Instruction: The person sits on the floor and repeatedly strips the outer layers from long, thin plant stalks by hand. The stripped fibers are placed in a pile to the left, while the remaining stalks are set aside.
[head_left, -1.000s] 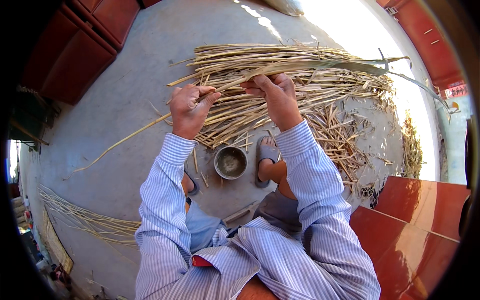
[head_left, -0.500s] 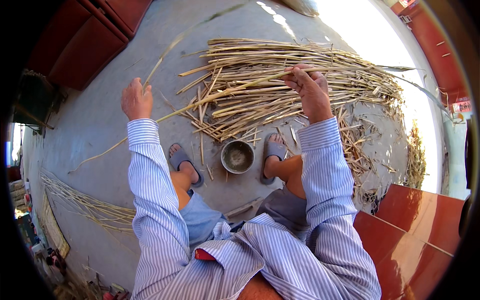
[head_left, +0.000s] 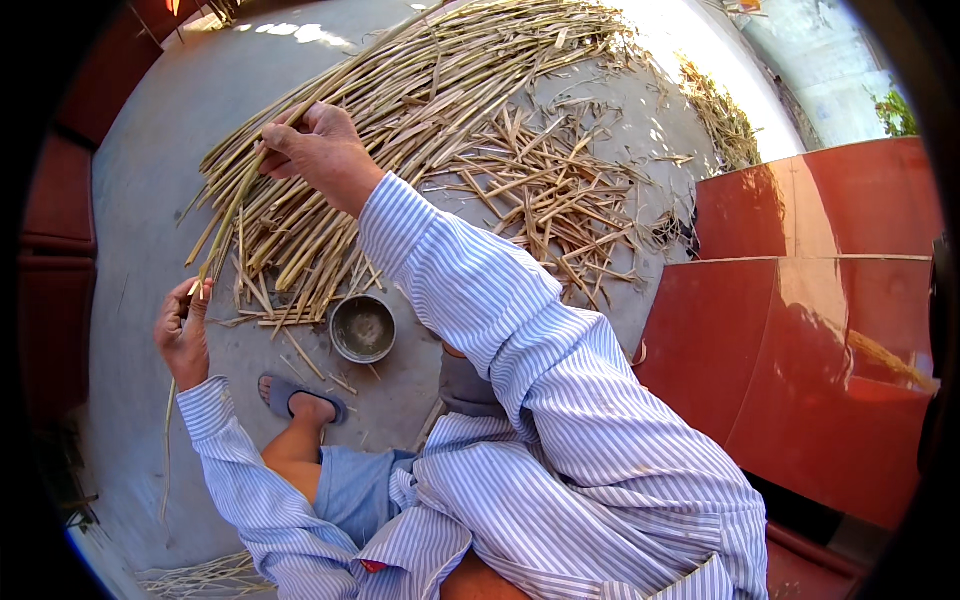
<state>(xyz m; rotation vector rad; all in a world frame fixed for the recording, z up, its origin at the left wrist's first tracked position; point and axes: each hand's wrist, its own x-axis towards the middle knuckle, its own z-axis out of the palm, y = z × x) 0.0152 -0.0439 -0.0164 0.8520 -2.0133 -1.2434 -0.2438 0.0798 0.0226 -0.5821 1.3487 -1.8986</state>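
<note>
Dry reeds (head_left: 420,130) mostly lie unsorted on the floor (head_left: 150,180); right hand (head_left: 320,150) and left hand (head_left: 183,335) both pinch one stalk (head_left: 228,215).

Hard sunlight comes from beyond the right hand (head_left: 325,150), blowing out the ground there; nearer both hands lies even shade. Fisheye bending, black vignette, sharp focus.
</note>
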